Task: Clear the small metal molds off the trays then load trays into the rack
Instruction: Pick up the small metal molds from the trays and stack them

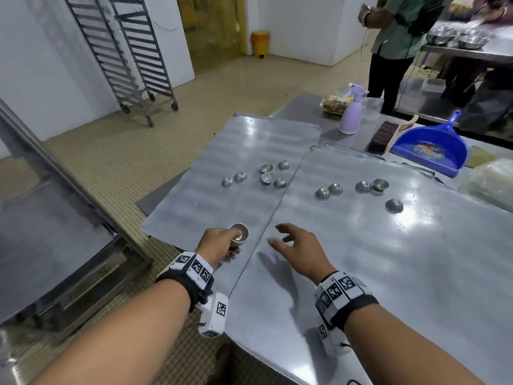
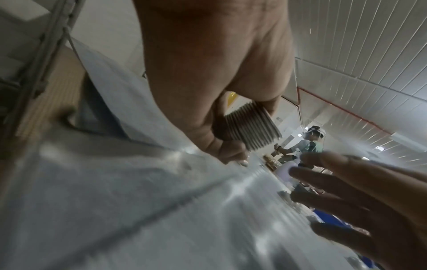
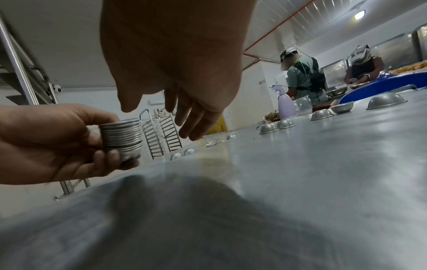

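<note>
here, left grip [image 1: 219, 243] clasps stacked molds [image 1: 239, 232], right grip [image 1: 298, 247] relaxed; eleven loose molds [image 1: 335, 188], two trays [image 1: 374, 259].

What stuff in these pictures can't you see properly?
- Stack of molds: the head view shows only the top cup; the left hand covers the rest.
- Exact number in the stack: rims too thin and close to count, even in the right wrist view.
- Rack: its top is cut off by the head view's upper edge.
- Left tray: smeared by motion blur in the left wrist view.
- Right hand: its palm faces down, unseen.
</note>
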Tool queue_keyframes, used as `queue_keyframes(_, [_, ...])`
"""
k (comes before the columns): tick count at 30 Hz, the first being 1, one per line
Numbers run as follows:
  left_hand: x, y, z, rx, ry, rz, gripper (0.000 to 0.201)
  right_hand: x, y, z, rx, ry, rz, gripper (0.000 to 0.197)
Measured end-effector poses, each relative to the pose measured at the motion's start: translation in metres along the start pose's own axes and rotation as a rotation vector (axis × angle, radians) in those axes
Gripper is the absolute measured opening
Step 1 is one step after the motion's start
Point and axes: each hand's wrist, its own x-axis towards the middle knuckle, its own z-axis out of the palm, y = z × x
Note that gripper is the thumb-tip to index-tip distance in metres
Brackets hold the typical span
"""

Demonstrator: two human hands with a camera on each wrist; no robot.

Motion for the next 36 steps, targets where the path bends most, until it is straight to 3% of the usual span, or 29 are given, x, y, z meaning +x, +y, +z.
queue_keyframes(7, [0.070, 0.013, -0.031, 0.209, -0.111, 0.019, 0.010, 0.065, -0.014, 0.002, -0.125, 0.065, 0.107, 0.039])
queue_keyframes(14, [0.141, 0.035, -0.035, 0.235, -0.273, 0.068, 0.016, 0.153, -0.027, 0.016, -0.180, 0.138, 0.198, 0.038])
queue_keyframes(17, [0.157, 0.042, -0.036, 0.309, -0.365, 0.108, 0.009, 0.182, -0.025, 0.018, -0.212, 0.156, 0.238, 0.040])
queue_keyframes(24, [0.179, 0.050, -0.044, 0.379, -0.481, 0.120, 0.019, 0.241, -0.008, 0.017, -0.329, 0.142, 0.379, 0.052])
queue_keyframes(27, [0.182, 0.051, -0.049, 0.381, -0.500, 0.125, 0.019, 0.255, -0.001, 0.020, -0.383, 0.102, 0.424, 0.054])
queue_keyframes(31, [0.186, 0.060, -0.058, 0.361, -0.500, 0.123, 0.019, 0.264, 0.007, 0.024, -0.481, 0.091, 0.432, 0.039])
queue_keyframes(33, [0.192, 0.067, -0.063, 0.358, -0.449, 0.163, 0.021, 0.265, 0.011, 0.027, -0.508, 0.104, 0.442, 0.038])
queue_keyframes(36, [0.208, 0.078, -0.066, 0.507, -0.299, 0.333, 0.012, 0.264, 0.013, 0.031, -0.531, 0.111, 0.447, 0.036])
